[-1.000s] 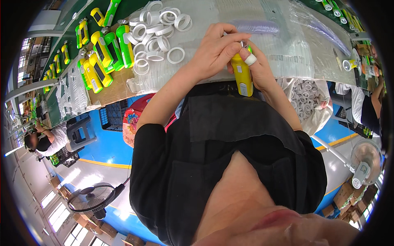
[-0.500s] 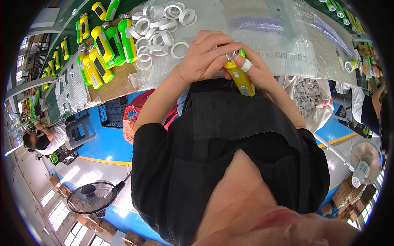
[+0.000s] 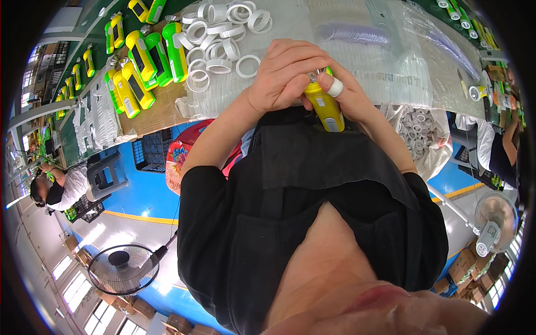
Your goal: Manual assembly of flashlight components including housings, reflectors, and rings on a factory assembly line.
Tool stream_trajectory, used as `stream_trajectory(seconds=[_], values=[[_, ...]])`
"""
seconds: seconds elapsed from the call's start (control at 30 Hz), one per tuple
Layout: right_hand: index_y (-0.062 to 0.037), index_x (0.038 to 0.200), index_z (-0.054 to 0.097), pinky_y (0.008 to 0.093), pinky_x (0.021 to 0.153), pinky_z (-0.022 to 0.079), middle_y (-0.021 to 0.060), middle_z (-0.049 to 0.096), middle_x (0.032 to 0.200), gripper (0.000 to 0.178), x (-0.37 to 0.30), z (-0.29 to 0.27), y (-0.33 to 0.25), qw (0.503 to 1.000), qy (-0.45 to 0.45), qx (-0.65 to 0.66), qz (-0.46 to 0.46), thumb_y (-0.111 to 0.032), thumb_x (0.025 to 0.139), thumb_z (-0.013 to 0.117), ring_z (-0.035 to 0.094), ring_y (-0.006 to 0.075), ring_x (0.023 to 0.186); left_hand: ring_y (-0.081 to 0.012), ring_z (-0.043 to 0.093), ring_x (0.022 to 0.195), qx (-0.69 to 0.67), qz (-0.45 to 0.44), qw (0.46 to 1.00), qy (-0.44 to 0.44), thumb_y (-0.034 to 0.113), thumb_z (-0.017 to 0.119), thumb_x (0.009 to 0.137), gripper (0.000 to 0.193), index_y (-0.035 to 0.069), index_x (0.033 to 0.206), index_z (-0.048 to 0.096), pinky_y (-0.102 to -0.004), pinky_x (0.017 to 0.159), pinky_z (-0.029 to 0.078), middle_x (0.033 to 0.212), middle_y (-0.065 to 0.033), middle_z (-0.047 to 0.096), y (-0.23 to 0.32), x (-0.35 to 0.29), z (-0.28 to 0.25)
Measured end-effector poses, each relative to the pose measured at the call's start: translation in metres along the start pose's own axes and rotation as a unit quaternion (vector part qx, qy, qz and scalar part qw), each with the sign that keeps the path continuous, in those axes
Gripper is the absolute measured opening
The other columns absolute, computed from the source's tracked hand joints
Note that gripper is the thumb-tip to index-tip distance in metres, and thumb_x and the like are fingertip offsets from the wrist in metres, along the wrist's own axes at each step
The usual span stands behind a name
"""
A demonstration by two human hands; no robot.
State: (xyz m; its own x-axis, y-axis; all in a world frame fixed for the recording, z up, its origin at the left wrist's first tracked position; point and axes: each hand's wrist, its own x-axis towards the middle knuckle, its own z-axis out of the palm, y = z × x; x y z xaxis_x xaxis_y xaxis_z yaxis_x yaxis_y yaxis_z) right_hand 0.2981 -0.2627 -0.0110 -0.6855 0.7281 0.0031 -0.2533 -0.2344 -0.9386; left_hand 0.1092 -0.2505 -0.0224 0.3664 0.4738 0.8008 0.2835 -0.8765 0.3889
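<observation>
Both hands close around the head end of a yellow and green flashlight at the table's near edge, its body pointing down toward my apron. My left hand curls its fingers over the top and side of the head, where a bit of shiny reflector shows. My right hand grips the same flashlight from the right, with a white wrap around its thumb. The fingertips at the head are partly hidden. Loose white rings lie in a pile left of my hands.
Several yellow and green flashlights lie at the left of the table. A row of clear discs lies beyond my hands. A sack of rings hangs right, below the edge. A fan stands behind; a co-worker sits far left.
My left hand has shifted slightly, its fingers reaching further over the flashlight's head. The flashlight has barely moved, and the view has shifted a little.
</observation>
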Motion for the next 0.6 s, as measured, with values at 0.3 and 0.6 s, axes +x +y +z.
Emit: stream_trajectory(seconds=[0.3, 0.6], values=[[-0.0077, 0.127, 0.046, 0.0302, 0.069, 0.052, 0.0080, 0.059, 0.098, 0.039, 0.000, 0.000, 0.005, 0.999, -0.024, 0.009, 0.023, -0.033, 0.098, 0.055, 0.062, 0.0167, 0.077, -0.0280, 0.059, 0.108, -0.024, 0.001, 1.000, 0.003, 0.015, 0.050, 0.086, 0.032, 0.006, 0.111, 0.066, -0.0403, 0.093, 0.040, 0.116, -0.0087, 0.065, 0.002, -0.006, 0.006], [-0.0090, 0.132, 0.044, 0.0307, 0.080, 0.053, 0.0070, 0.055, 0.114, 0.046, 0.013, -0.011, 0.005, 0.993, -0.017, -0.046, -0.109, -0.027, 0.094, 0.064, 0.058, 0.0158, 0.099, -0.0107, 0.056, 0.091, -0.393, -0.367, 0.834, 0.126, 0.035, 0.057, 0.095, 0.052, 0.003, 0.136, 0.050, -0.0246, 0.069, 0.047, 0.130, -0.0090, 0.055, 0.036, 0.023, 0.000]])
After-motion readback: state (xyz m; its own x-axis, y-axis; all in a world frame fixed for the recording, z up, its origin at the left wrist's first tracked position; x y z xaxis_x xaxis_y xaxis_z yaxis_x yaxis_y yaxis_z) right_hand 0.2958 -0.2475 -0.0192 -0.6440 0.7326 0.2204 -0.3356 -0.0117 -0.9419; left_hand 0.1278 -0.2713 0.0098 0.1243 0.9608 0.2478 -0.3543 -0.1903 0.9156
